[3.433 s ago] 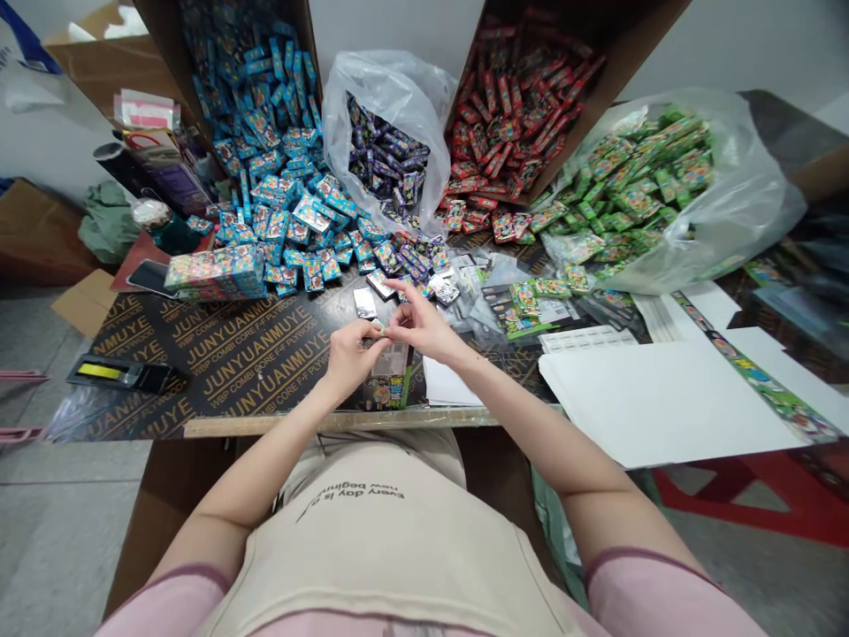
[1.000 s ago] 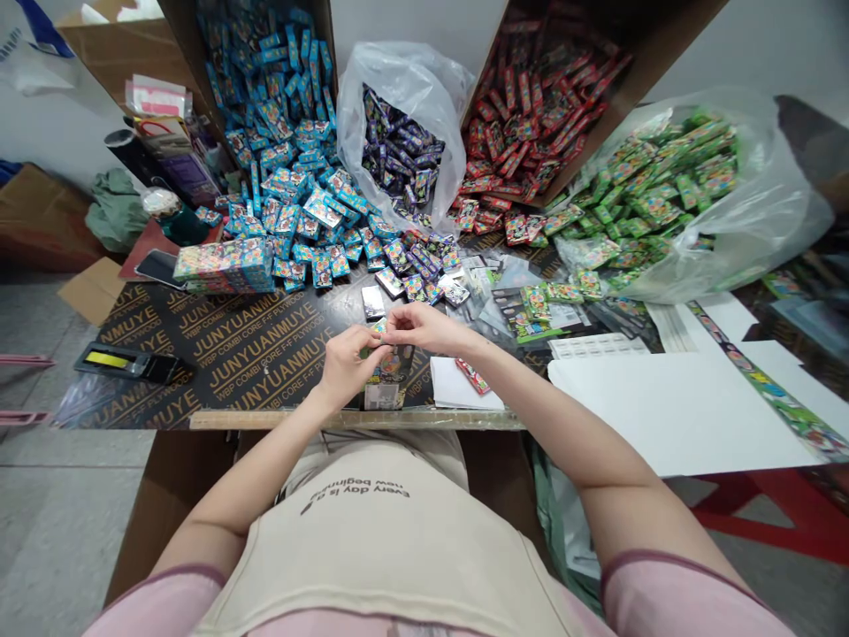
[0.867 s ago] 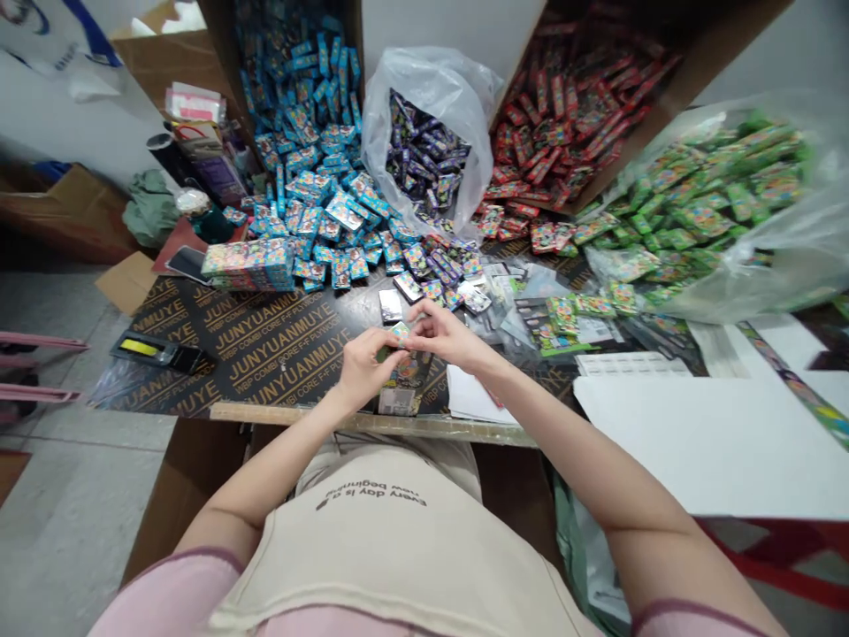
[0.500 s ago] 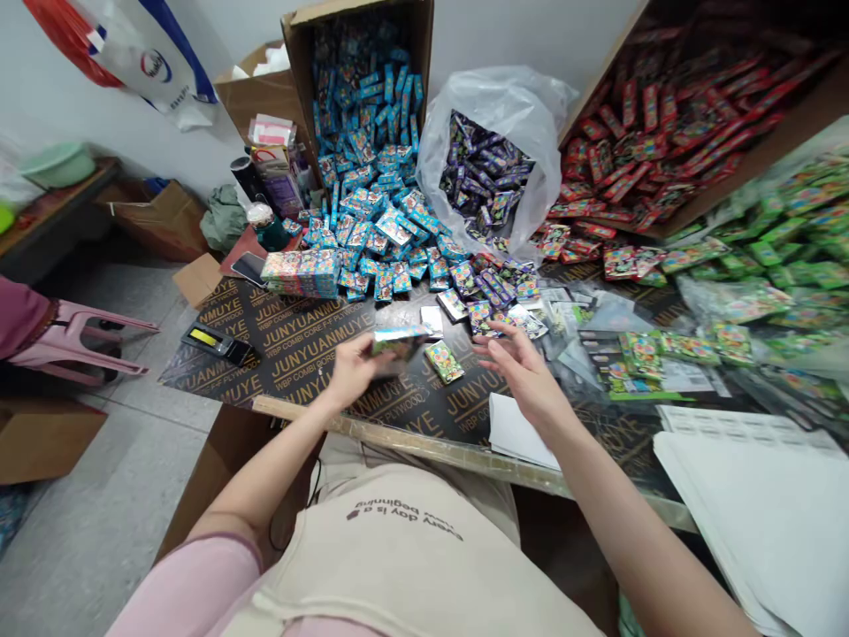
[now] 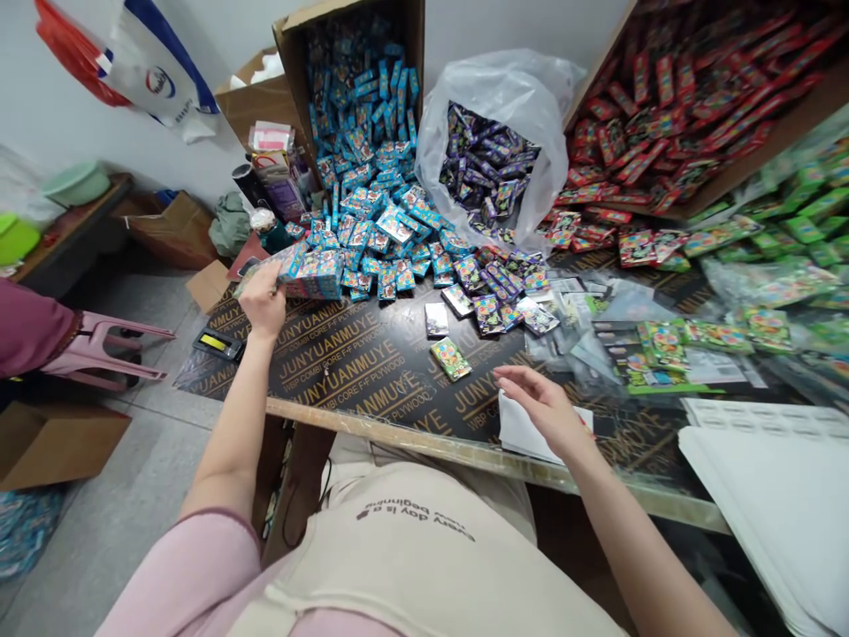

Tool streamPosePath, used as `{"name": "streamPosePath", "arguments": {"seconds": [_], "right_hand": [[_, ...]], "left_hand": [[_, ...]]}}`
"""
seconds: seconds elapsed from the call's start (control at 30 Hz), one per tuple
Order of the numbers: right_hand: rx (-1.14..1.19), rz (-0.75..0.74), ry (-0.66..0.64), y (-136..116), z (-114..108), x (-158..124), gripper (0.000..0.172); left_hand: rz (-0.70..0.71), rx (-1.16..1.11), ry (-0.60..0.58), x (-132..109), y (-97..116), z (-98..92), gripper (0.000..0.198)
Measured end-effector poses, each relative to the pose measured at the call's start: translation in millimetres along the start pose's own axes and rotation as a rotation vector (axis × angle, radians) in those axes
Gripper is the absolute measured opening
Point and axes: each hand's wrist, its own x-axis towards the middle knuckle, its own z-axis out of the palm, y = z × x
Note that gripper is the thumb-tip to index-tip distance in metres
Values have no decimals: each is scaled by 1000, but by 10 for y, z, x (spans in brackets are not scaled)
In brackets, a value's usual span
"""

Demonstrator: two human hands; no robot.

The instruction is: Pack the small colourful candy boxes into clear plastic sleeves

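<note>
At the left end of a stack of wrapped colourful packs [image 5: 318, 272], my left hand [image 5: 262, 299] is closed round a small shiny pack, mostly hidden behind the fingers. My right hand [image 5: 540, 402] hovers over folded white paper [image 5: 514, 429] near the table's front edge, fingers slightly bent and apart, with nothing visible in it. Between the hands lie a small green packet [image 5: 451, 358] and a silvery-white one [image 5: 436, 320]. Several purple packets [image 5: 489, 311] sit just beyond them.
Blue packets [image 5: 391, 221] spill from a carton at the back. A plastic bag [image 5: 438, 115] holds purple ones; red packets [image 5: 630, 159] and green packets [image 5: 809, 221] are piled right. A black-and-yellow tool [image 5: 217, 343] lies left. White sheets [image 5: 769, 495] overhang the right front edge.
My left hand has carried the small pack left from mid-table to the end of the stack. My right hand has drawn back slightly, toward the white paper. The view has shifted a little.
</note>
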Motion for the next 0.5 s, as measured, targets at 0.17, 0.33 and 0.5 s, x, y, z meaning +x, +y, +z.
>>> {"name": "streamPosePath", "arguments": {"seconds": [0.17,0.33,0.5], "right_hand": [[-80,-39,-17,56,130,-45,42],[-141,-50,-44,139,202,-104,43],[-145,-50,-36,180,164,-98,42]], "left_hand": [[74,20,-64,178,-74,117,41],[294,139,-135,-282,-60,239,36],[350,262,-279,-963,-181,305,36]]}}
